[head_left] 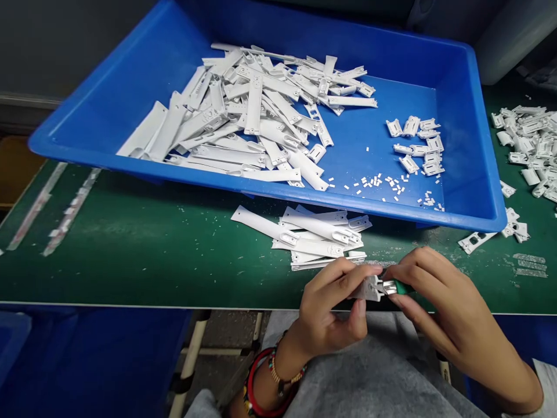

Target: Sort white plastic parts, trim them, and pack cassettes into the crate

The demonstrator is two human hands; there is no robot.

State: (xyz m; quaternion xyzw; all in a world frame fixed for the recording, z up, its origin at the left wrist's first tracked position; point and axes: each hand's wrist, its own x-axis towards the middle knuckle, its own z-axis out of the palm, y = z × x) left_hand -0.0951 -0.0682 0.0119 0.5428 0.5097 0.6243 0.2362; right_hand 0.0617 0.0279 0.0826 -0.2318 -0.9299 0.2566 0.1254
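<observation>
My left hand (333, 305) is closed around a small white plastic part (371, 288), holding it just over the table's front edge. Fingers of my right hand (439, 299) wrap a green-handled knife (389, 287), which looks like a utility knife. Its metal end meets the right side of the part; the exact contact is too small to make out. Most of the handle is hidden by my right fingers. Just beyond my left hand lies a loose pile of long white plastic pieces (313, 232) on the green table (143, 249).
A large blue tray (461, 133) holds a heap of long white pieces (256, 110), several short white pieces (418, 145) and tiny offcuts (383, 183). More white parts (533, 139) lie at the right. Strips of clear tape (72, 212) are stuck at the left.
</observation>
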